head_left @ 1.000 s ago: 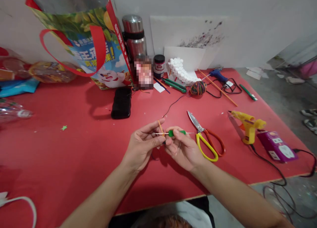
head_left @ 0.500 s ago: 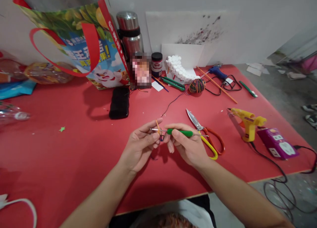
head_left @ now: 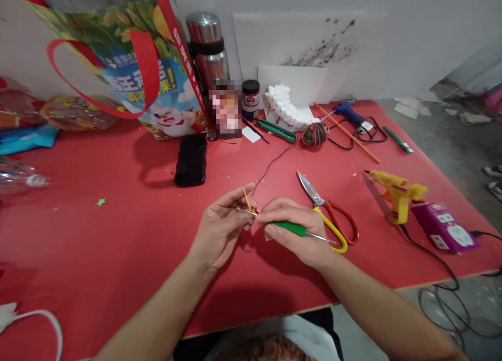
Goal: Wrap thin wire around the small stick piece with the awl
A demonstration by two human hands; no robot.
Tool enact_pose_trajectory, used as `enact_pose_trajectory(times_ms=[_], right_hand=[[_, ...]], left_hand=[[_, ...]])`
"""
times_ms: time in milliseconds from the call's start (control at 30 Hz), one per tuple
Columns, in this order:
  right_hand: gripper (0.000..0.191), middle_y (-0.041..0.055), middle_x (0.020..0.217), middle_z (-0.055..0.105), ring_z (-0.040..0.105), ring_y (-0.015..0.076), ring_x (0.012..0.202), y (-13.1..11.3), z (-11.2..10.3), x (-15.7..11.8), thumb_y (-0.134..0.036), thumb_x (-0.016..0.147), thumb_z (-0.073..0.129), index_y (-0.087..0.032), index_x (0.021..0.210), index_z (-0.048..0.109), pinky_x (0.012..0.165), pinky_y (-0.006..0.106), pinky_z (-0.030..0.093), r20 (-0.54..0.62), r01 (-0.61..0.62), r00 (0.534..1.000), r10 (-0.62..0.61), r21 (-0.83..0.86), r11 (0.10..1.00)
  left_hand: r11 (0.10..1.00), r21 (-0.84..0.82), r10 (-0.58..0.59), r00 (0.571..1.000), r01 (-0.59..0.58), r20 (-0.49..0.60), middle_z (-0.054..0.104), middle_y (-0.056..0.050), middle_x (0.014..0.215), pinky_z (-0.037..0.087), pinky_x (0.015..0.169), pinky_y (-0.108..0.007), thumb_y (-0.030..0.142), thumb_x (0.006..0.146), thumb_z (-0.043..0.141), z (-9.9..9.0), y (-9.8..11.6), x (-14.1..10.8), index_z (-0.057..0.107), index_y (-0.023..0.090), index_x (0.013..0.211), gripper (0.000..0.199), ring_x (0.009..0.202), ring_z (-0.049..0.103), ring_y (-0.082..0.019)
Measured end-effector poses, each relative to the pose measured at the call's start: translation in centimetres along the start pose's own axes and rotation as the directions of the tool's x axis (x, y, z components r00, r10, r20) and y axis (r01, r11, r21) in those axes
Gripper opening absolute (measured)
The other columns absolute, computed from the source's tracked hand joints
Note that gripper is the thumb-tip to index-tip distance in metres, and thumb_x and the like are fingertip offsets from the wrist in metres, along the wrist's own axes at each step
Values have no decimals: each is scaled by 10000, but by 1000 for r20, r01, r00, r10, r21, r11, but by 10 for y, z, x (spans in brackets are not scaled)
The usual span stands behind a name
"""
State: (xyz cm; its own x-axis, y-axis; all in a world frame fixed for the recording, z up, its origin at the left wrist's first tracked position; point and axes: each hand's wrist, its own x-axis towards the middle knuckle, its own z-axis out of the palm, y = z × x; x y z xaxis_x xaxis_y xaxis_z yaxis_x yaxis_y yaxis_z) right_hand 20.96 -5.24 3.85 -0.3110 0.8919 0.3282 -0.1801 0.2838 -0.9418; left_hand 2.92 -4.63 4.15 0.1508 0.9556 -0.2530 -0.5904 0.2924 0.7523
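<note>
- I'm judging the yarn piece [head_left: 252, 211] to be at an early stage: only a tiny bundle is showing at the left fingertips.
- What I'm counting as done: yarn is already lying across the metal shaft of the green-handled tool [head_left: 288, 227].
- What I'm counting as left: most of the yarn is sitting wound in the multicoloured ball [head_left: 315, 134], and a dark strand [head_left: 270, 165] is running uncut from it across the desk [head_left: 117, 246] toward the left hand [head_left: 217, 227].
- My left hand is curling nearly closed, thumb and fingers pinching the yarn piece, while an orange strand [head_left: 246, 198] is standing up beside the raised index finger.
- My right hand [head_left: 306, 246] is closing around the green handle, the thumb pressing along it, and the tool's rear shaft is pointing out past the palm toward the scissors [head_left: 309, 185].
- The yarn piece is resting between both hands, touching the left fingertips, with the right fingers just beside it.
- A purple loop [head_left: 246, 251] is hanging beneath the left fingers.
- The tip is looking too small and too covered for me to be telling its shape or counting loops.
</note>
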Motion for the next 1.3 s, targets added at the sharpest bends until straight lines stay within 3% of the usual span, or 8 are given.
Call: enact_pose_trajectory(times_ms=[267,400,500,633,800,933,1100,1300], right_hand=[[225,70,956,708,705,172,828,-2,-2,0,-171,918,709,-273,1076,831,695,295,639,25,20,999,-19,-19,1000],[214,73,998,707,687,150,762,6,-5,-2,-179,910,733,-271,1078,829,667,284,613,35,-75,997,71,121,990],[190,63,983,697,667,134,694,12,-5,-1,-184,891,752,-249,1049,834,626,280,575,-7,-139,989,150,331,933],[166,53,905,717,639,114,633,15,-5,4,-186,862,752,-205,1000,843,610,267,522,-12,-186,974,226,526,830],[175,63,826,747,614,105,568,18,-5,6,-303,879,751,-175,958,839,555,250,482,36,-308,931,363,613,728],[184,39,745,742,575,85,524,17,-4,7,-283,814,822,-181,968,824,528,224,465,75,-379,894,442,650,658],[146,31,747,709,580,79,534,15,-5,10,-236,757,869,-172,882,832,510,212,444,114,-379,906,409,648,660],[170,58,912,694,643,106,615,22,-12,6,-216,843,813,-199,1009,845,554,250,507,156,-263,965,212,527,808]], left_hand=[[993,75,93,996,-92,-13,771,-49,869,529,564,-164,107,623,921,-1,-2,-2,837,242,1079,483,689,651,-106],[992,90,88,995,-92,42,794,-82,979,534,568,-178,122,666,899,-3,1,-3,829,243,1118,473,691,651,-110],[991,81,99,993,-104,64,787,-82,960,525,536,-195,167,714,877,-3,3,-3,834,226,1109,402,613,627,-95],[985,127,114,993,-115,16,772,-64,879,507,512,-189,172,687,906,-4,2,-2,842,229,1065,388,614,613,-96],[976,183,114,993,-116,19,772,-55,881,490,533,-168,156,697,907,-7,-2,-1,840,240,1078,395,655,610,-91],[969,206,129,991,-134,38,766,-43,874,494,552,-158,154,708,902,-10,-3,-1,838,253,1089,399,662,617,-86],[957,244,146,987,-158,65,755,-39,841,517,596,-168,167,704,910,-11,-3,-2,838,258,1091,404,709,642,-103],[920,314,207,971,-236,122,749,-43,864,575,732,-260,163,762,871,-7,-4,-10,812,285,1179,439,758,665,-138]])
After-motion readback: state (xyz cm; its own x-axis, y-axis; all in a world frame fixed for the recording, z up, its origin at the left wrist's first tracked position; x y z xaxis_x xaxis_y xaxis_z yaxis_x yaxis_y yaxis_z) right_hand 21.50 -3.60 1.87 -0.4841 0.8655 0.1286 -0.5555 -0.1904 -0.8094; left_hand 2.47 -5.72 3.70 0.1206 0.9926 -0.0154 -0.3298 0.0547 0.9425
